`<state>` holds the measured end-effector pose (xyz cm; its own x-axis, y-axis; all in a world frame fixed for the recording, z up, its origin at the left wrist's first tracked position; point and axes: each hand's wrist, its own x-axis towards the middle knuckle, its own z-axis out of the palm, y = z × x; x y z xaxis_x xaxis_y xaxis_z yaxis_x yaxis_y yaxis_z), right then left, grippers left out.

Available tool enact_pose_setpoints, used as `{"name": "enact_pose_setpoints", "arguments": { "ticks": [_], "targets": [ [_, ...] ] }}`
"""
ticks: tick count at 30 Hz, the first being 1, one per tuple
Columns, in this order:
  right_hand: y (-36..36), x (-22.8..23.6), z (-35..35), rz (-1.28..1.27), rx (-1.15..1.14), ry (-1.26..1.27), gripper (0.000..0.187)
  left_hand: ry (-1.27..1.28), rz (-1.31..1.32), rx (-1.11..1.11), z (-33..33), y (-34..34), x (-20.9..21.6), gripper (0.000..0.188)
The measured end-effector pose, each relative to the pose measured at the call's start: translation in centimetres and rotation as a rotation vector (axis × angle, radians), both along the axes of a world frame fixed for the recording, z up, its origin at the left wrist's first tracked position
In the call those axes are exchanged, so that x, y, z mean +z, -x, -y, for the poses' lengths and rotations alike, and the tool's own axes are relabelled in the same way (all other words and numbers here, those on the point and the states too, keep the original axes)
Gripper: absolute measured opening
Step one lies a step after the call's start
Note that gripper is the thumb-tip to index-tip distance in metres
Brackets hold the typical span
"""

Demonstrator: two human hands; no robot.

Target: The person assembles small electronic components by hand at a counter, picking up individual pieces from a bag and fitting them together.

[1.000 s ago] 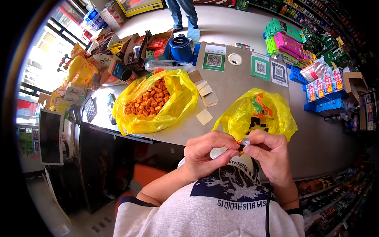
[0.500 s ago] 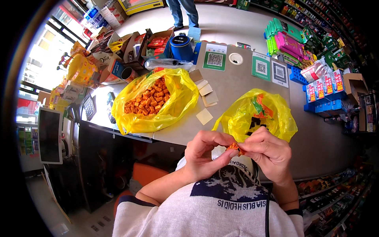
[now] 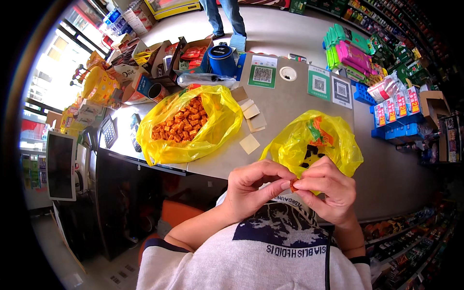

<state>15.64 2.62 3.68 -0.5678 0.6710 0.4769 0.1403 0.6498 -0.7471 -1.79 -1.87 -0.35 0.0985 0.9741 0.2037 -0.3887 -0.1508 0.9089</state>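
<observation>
My left hand [image 3: 253,188] and my right hand [image 3: 331,188] meet in front of my chest at the counter's near edge. Thumbs and fingertips of both pinch one small orange-red wrapped piece [image 3: 293,185], mostly hidden by the fingers. Just beyond them a yellow plastic bag [image 3: 285,137] stands open, with several small dark pieces [image 3: 313,153] inside. To the left, a larger open yellow plastic bag [image 3: 220,123] holds a heap of small orange-wrapped pieces [image 3: 181,123].
Square paper cards [image 3: 250,143] lie between the bags on the grey counter [image 3: 295,99]. Behind are a blue canister [image 3: 222,60], snack boxes [image 3: 193,54] and code signs [image 3: 262,72]. A monitor [image 3: 61,166] stands left. Someone's legs [image 3: 224,17] show beyond the counter.
My fingers have shifted and closed further over the orange-red piece, so less of it shows. The legs beyond the counter have moved slightly right.
</observation>
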Motion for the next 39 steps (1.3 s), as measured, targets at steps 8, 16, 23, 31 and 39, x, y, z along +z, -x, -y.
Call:
{"name": "enact_pose_setpoints", "arguments": {
  "ticks": [8, 16, 23, 31, 39],
  "targets": [
    [0.0, -0.2, -0.3, -0.071, 0.046, 0.08, 0.025, 0.215, 0.14, -0.172, -0.1, 1.1, 1.4, 0.015],
    [0.1, -0.1, -0.3, -0.101, 0.114, 0.129, 0.025, 0.12, 0.05, -0.211, -0.4, 1.8, 1.5, 0.014],
    [-0.3, 0.1, -0.8, 0.025, 0.175, -0.08, 0.026, 0.254, 0.108, -0.158, 0.1, 1.3, 1.5, 0.013],
    [-0.2, 0.1, -1.2, 0.08, 0.231, -0.207, 0.024, 0.337, 0.122, -0.237, -0.6, 2.1, 1.2, 0.013],
    [0.1, -0.4, -1.3, 0.127, 0.185, -0.342, 0.026, 0.3, 0.064, -0.207, -0.9, 2.0, 0.9, 0.012]
  ]
}}
